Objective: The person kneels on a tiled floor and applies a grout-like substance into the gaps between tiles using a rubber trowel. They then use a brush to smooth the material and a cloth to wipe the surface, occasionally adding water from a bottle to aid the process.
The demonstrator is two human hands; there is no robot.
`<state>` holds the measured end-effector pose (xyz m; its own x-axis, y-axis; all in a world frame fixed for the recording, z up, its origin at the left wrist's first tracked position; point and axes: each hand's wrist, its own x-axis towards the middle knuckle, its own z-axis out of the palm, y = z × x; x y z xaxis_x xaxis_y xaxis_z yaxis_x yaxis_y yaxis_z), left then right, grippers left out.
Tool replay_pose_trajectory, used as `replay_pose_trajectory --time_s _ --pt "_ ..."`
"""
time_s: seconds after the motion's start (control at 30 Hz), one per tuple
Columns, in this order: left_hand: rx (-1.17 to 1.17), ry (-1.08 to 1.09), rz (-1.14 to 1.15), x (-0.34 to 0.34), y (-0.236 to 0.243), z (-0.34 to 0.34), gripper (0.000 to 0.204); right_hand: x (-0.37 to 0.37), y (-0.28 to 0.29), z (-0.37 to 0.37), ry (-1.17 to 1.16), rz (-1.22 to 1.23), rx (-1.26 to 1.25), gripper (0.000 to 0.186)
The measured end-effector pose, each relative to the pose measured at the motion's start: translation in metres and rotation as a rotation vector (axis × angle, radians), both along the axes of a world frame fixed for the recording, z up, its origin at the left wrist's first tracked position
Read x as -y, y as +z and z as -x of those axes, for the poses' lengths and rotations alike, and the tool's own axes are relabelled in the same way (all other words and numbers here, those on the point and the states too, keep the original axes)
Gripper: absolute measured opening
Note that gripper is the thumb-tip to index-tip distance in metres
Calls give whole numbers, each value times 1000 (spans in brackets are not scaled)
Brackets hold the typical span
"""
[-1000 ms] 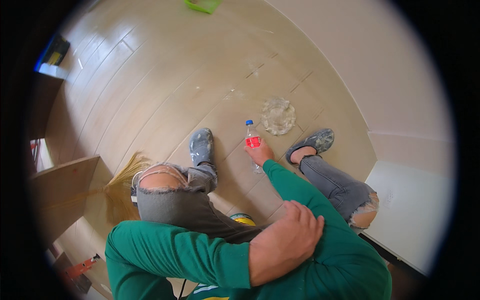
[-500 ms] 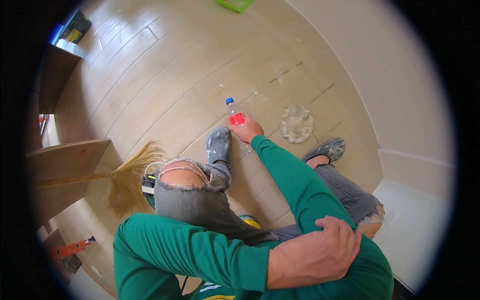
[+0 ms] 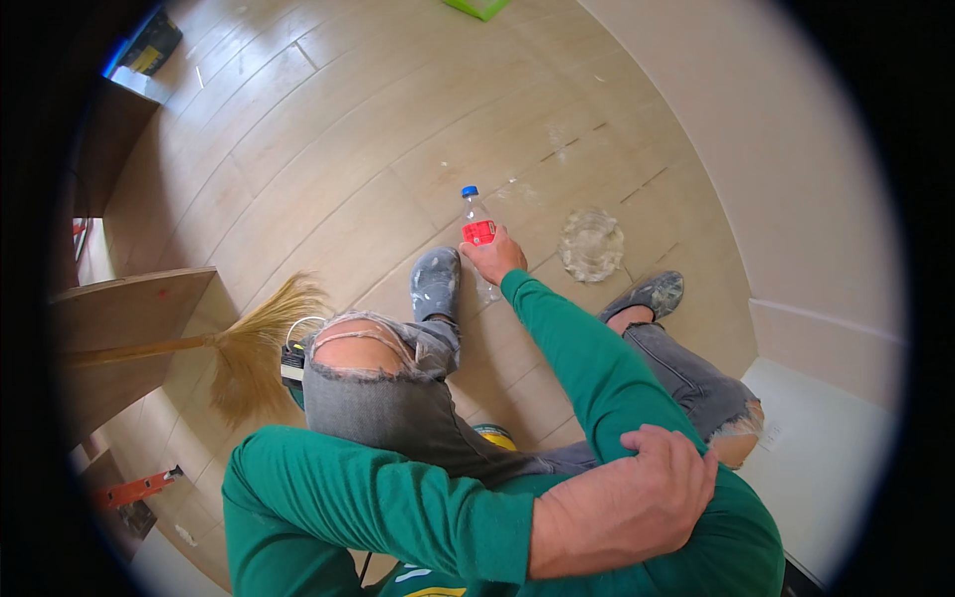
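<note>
My right hand [image 3: 492, 259] is closed around a clear plastic bottle [image 3: 477, 211] with a blue cap and red label, held out between my feet with the cap away from me. My left hand [image 3: 627, 502] lies across my green-sleeved right upper arm [image 3: 612, 388], its fingers curled round it. Just right of the bottle, a whitish round, crumpled-edged thing [image 3: 591, 245] is on the floor. My paint-spotted grey shoes [image 3: 436, 289] are on either side, and my torn grey jeans [image 3: 378, 418] show below.
A straw broom [image 3: 254, 348] leans at the left beside wooden boards [image 3: 139, 308]. A red tool [image 3: 134, 490] is at lower left, a dark container [image 3: 149, 50] at upper left, a green tray [image 3: 476, 6] at the top. A pale wall [image 3: 766, 169] and white surface [image 3: 796, 418] line the right.
My right hand has moved the bottle forward and left, away from the round thing, then tipped it slightly. My left hand stays on my right arm. The view has shifted slightly.
</note>
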<state>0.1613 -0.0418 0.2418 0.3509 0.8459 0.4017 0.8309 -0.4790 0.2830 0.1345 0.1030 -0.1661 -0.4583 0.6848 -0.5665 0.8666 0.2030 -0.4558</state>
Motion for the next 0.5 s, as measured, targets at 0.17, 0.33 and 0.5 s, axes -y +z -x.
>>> replay_pose_trajectory --time_s 0.17,0.33,0.5 --pt "-22 -33 25 1 -1 -2 47 1 -6 -28 -109 -10 -12 88" --pt "-38 -49 55 2 -4 -7 47 -5 -14 -54 -112 7 59 88" --pt "-52 -54 47 2 -9 -11 46 -12 -16 -64 -130 10 100 88"
